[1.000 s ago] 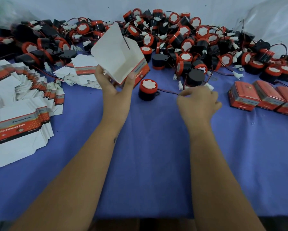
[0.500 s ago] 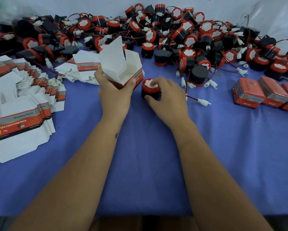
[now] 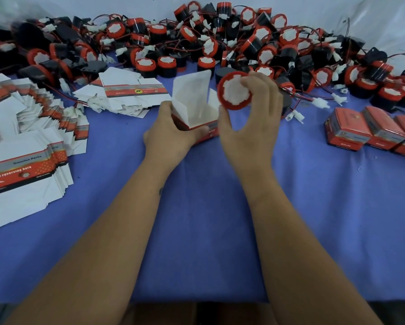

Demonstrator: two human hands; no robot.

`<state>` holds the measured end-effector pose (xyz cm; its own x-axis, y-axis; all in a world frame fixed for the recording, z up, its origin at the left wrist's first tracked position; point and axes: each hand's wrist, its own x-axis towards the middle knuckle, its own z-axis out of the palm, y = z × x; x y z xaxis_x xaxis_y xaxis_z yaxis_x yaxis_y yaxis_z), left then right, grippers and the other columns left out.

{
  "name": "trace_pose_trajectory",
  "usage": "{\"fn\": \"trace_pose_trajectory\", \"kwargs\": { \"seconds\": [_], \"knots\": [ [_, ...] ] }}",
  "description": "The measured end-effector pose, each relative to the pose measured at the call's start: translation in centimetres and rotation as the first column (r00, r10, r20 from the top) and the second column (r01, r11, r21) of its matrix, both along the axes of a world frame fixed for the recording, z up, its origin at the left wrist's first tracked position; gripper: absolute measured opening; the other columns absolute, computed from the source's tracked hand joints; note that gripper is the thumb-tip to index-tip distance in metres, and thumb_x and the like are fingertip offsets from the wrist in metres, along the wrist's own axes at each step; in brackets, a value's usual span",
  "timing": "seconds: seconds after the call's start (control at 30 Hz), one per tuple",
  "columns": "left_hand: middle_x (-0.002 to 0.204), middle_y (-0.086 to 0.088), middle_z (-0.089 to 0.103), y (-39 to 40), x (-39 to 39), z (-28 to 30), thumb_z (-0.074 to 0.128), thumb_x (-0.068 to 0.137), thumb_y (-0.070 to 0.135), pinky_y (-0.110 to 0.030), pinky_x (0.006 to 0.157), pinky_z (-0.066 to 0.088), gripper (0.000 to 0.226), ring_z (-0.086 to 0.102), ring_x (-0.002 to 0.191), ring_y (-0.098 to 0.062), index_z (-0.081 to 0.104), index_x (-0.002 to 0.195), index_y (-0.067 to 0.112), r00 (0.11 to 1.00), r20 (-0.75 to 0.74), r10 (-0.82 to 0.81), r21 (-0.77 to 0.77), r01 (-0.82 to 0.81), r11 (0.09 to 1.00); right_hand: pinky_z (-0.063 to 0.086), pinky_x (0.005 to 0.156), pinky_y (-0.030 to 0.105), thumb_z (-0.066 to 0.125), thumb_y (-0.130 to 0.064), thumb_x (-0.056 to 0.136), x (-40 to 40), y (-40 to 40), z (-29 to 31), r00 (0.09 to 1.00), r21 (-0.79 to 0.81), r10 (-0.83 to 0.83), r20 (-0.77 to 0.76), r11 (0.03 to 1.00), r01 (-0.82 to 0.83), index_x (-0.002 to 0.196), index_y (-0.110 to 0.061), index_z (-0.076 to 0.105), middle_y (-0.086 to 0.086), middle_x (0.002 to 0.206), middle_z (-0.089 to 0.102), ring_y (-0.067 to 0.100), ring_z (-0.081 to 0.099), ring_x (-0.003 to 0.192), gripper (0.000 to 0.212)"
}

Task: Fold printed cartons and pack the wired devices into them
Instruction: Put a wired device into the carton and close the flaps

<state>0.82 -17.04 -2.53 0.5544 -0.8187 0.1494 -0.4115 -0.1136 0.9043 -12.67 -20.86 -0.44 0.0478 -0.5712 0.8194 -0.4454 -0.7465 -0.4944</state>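
Observation:
My left hand (image 3: 171,134) grips an opened red and white carton (image 3: 193,106) standing on the blue cloth, its white top flaps raised. Just right of the carton's mouth, my right hand (image 3: 250,120) holds a round red and black wired device (image 3: 234,90) lifted off the table, its white-centred face turned toward me. A red wire with a white connector (image 3: 319,103) trails from behind that hand to the right.
A big heap of the same devices (image 3: 220,38) with tangled wires runs along the back. Flat printed cartons lie stacked at the left (image 3: 25,160) and behind the left hand (image 3: 131,92). Closed red boxes (image 3: 370,127) stand at the right on the blue tablecloth (image 3: 208,207).
My right hand has lifted the device off the cloth and tipped its face toward me, beside the carton. The left hand has lowered the carton toward the table.

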Motion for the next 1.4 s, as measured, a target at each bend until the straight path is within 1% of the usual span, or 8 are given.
{"fn": "trace_pose_trajectory", "kwargs": {
  "seconds": [0.1,0.23,0.53,0.9,1.1,1.2,1.3,1.4],
  "knots": [
    [0.102,0.017,0.065,0.0,0.1,0.0,0.074,0.046,0.06,-0.046,0.097,0.051,0.07,0.064,0.105,-0.014,0.047,0.106,0.038,0.996,-0.049,-0.075,0.026,0.076,0.997,0.035,0.098,0.013,0.073,-0.009,0.078,0.8,0.7,-0.2,0.981,0.027,0.137,-0.135,0.991,-0.134,0.115,0.0,0.061,0.014,0.127,0.058,0.031,0.053,0.118,0.04],
    [0.103,0.015,0.068,-0.1,0.3,-0.1,0.073,0.056,0.04,-0.044,0.095,0.053,0.061,0.065,0.104,-0.015,0.047,0.111,0.038,0.991,-0.053,-0.124,0.044,0.127,0.991,0.044,0.089,0.022,0.073,-0.012,0.08,1.1,0.9,-0.6,0.948,0.2,0.25,-0.197,0.957,-0.211,0.113,-0.005,0.06,0.005,0.127,0.056,0.023,0.052,0.114,0.036],
    [0.105,0.011,0.068,0.2,0.3,0.2,0.072,0.054,0.033,-0.046,0.094,0.054,0.07,0.064,0.106,-0.016,0.048,0.119,0.034,0.987,-0.07,-0.142,0.047,0.145,0.988,0.051,0.077,0.034,0.073,-0.02,0.078,0.7,0.8,-0.7,0.953,0.26,0.213,-0.215,0.953,-0.154,0.107,-0.01,0.058,-0.002,0.108,0.059,0.017,0.055,0.098,0.035],
    [0.112,0.011,0.068,0.5,0.2,0.3,0.072,0.06,0.028,-0.041,0.094,0.055,0.069,0.065,0.107,-0.014,0.05,0.126,0.032,0.978,-0.067,-0.2,-0.008,0.2,0.98,0.047,0.07,0.03,0.077,-0.03,0.074,0.9,0.6,-0.6,0.956,0.147,0.108,-0.271,0.987,-0.07,0.103,-0.009,0.06,0.004,0.101,0.058,0.021,0.056,0.09,0.039],
    [0.114,0.01,0.067,0.8,0.8,0.4,0.074,0.061,0.021,-0.037,0.088,0.059,0.069,0.065,0.105,-0.01,0.052,0.126,0.027,0.95,-0.1,-0.295,-0.055,0.291,0.955,0.033,0.093,0.026,0.068,-0.035,0.087,0.4,0.1,-0.8,0.89,0.202,0.179,-0.418,0.974,-0.101,0.11,-0.016,0.071,-0.003,0.105,0.069,0.018,0.06,0.1,0.03],
    [0.118,0.008,0.066,0.6,1.1,0.3,0.082,0.064,0.026,-0.031,0.088,0.057,0.064,0.064,0.108,-0.01,0.053,0.121,0.027,0.953,-0.111,-0.283,-0.091,0.274,0.957,0.039,0.088,0.029,0.061,-0.025,0.092,0.2,0.6,-0.6,0.933,0.179,0.215,-0.287,0.969,-0.168,0.096,-0.012,0.076,0.0,0.097,0.069,0.021,0.059,0.093,0.02],
    [0.115,0.016,0.064,0.3,1.7,-0.1,0.087,0.072,0.019,-0.018,0.083,0.051,0.057,0.061,0.105,0.001,0.05,0.114,0.034,0.966,-0.094,-0.24,-0.102,0.23,0.968,0.025,0.051,0.027,0.053,-0.021,0.092,-0.2,0.7,-0.3,0.995,0.201,0.006,-0.099,0.979,0.014,0.052,-0.023,0.039,-0.009,0.059,0.038,0.013,0.034,0.058,0.042],
    [0.115,0.018,0.061,0.1,2.2,-0.4,0.083,0.077,0.014,-0.016,0.085,0.049,0.06,0.058,0.108,0.0,0.046,0.12,0.034,0.974,-0.096,-0.205,-0.105,0.195,0.975,0.013,0.048,0.031,0.045,-0.036,0.097,-0.5,0.0,-0.2,0.933,0.444,-0.226,-0.279,0.832,0.334,0.053,-0.019,0.026,-0.003,0.052,0.028,0.016,0.022,0.049,0.052]
  ]
}}
